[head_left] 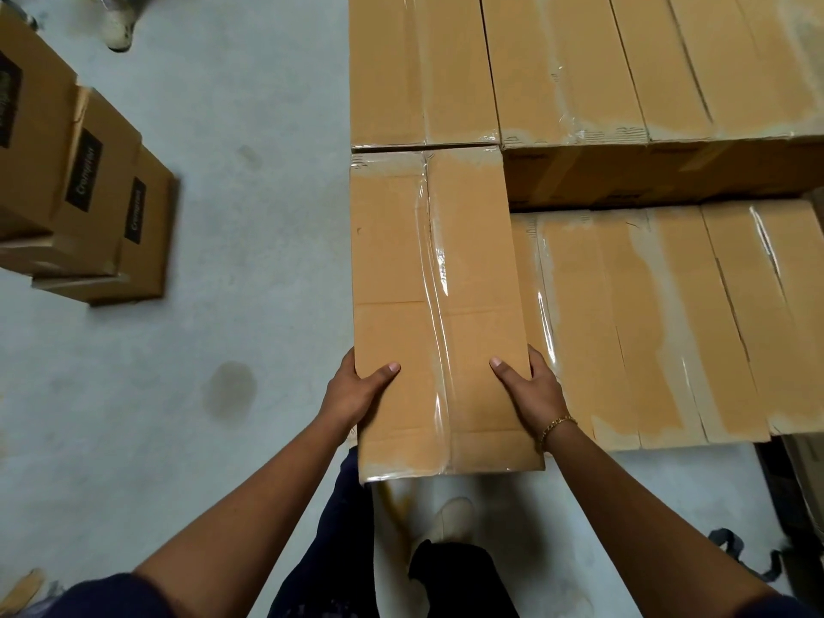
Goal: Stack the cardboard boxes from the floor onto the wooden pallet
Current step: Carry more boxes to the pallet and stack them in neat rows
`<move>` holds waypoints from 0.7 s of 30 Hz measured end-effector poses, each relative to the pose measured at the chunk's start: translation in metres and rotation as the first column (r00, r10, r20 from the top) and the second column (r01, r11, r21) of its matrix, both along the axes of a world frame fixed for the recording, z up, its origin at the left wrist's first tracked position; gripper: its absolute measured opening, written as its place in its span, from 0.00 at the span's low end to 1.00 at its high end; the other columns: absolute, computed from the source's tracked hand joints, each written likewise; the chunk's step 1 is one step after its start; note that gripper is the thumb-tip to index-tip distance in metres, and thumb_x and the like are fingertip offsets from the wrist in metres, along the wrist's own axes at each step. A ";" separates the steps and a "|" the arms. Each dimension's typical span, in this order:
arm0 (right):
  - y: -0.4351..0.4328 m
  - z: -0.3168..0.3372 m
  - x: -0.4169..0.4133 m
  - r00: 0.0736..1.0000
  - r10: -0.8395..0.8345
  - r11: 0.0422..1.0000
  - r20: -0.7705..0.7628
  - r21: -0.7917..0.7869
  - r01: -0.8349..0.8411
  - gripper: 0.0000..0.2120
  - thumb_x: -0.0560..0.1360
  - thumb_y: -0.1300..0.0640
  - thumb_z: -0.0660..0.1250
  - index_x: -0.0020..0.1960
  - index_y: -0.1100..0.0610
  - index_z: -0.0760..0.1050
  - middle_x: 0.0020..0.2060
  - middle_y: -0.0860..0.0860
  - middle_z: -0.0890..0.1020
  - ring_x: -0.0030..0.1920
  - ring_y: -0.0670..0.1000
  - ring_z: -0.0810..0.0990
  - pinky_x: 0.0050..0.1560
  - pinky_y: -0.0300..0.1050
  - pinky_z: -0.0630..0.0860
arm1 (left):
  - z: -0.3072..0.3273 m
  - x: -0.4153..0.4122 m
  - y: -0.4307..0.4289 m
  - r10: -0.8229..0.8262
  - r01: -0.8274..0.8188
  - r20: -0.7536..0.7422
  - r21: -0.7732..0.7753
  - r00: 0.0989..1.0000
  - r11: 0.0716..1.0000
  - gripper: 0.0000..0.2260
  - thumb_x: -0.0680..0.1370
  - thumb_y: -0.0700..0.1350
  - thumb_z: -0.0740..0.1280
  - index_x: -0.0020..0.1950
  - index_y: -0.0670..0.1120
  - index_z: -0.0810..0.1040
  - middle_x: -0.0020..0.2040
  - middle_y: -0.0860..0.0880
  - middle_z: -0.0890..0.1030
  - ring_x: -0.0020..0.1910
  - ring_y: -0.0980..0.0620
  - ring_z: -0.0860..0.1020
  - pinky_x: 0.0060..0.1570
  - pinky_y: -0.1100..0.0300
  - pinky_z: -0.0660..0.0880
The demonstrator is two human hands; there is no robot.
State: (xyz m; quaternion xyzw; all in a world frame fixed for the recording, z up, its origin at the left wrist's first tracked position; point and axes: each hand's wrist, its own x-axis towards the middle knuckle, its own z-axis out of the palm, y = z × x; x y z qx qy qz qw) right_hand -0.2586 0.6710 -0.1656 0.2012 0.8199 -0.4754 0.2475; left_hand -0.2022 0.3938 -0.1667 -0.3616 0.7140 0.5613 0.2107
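Observation:
I hold a long taped cardboard box (401, 269) at its near end. My left hand (352, 394) grips its left side, thumb lying on top. My right hand (533, 385) grips its right side, thumb on top too. The box's far end meets a box of the upper stacked layer (419, 69). To its right lies a lower row of taped boxes (646, 323) side by side. The pallet itself is hidden under the boxes.
Three more boxes with dark labels (98, 194) stand on the grey concrete floor (232, 180) at the left. Another person's shoe (118, 26) is at the top left. My own legs and light shoe (450, 519) are below the held box.

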 end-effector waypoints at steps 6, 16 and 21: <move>0.008 0.016 0.013 1.000 0.012 1.000 -0.024 -0.006 -0.012 0.35 0.77 0.46 0.73 0.80 0.53 0.65 0.76 0.52 0.71 0.76 0.53 0.69 0.69 0.42 0.65 | 0.017 0.017 0.002 0.017 -0.017 -0.037 0.020 0.999 1.000 0.34 0.71 0.65 0.75 0.74 0.56 0.71 0.67 0.51 0.79 0.64 0.46 0.79 0.66 0.42 0.76; -0.015 0.082 0.030 0.949 0.227 0.972 -0.219 0.117 -0.205 0.32 0.80 0.49 0.71 0.79 0.54 0.65 0.78 0.51 0.67 0.75 0.53 0.69 0.64 0.38 0.63 | 0.074 0.066 -0.026 0.102 -0.110 -0.121 -0.066 0.987 0.992 0.38 0.77 0.60 0.73 0.82 0.52 0.61 0.80 0.47 0.68 0.76 0.45 0.69 0.72 0.47 0.69; -0.073 0.108 0.026 0.908 0.336 0.942 -0.249 0.103 -0.320 0.31 0.79 0.47 0.72 0.78 0.50 0.66 0.76 0.50 0.70 0.73 0.54 0.71 0.70 0.49 0.69 | 0.097 0.101 -0.085 0.228 -0.238 -0.161 -0.048 0.960 0.970 0.34 0.78 0.61 0.72 0.81 0.52 0.65 0.77 0.48 0.71 0.73 0.47 0.72 0.66 0.51 0.70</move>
